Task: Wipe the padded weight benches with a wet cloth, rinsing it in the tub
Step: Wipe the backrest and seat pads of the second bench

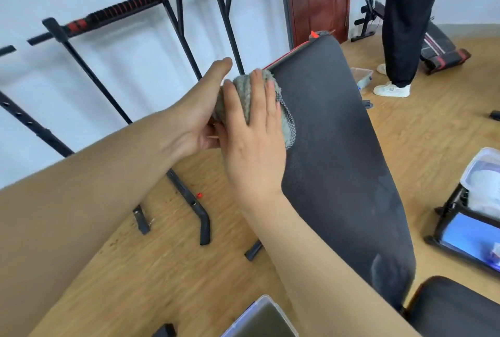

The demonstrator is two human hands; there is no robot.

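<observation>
A black padded bench back [335,152] rises at a tilt through the middle of the view, with damp streaks on its surface. A grey cloth [243,93] with a mesh side lies against the pad's upper left edge. My right hand [254,133] presses flat on the cloth, fingers spread. My left hand [200,109] cups the cloth from the left, behind the pad's edge. A clear plastic tub [259,320] with murky water sits on the floor at the bottom edge. The bench seat pad [454,309] shows at the bottom right.
Black pull-up frames [173,12] lean along the white wall at left, their feet on the wooden floor. A person in black trousers [405,25] stands at the back right near another bench [438,44] and a small tub [362,77]. A box with a lid [479,201] sits at right.
</observation>
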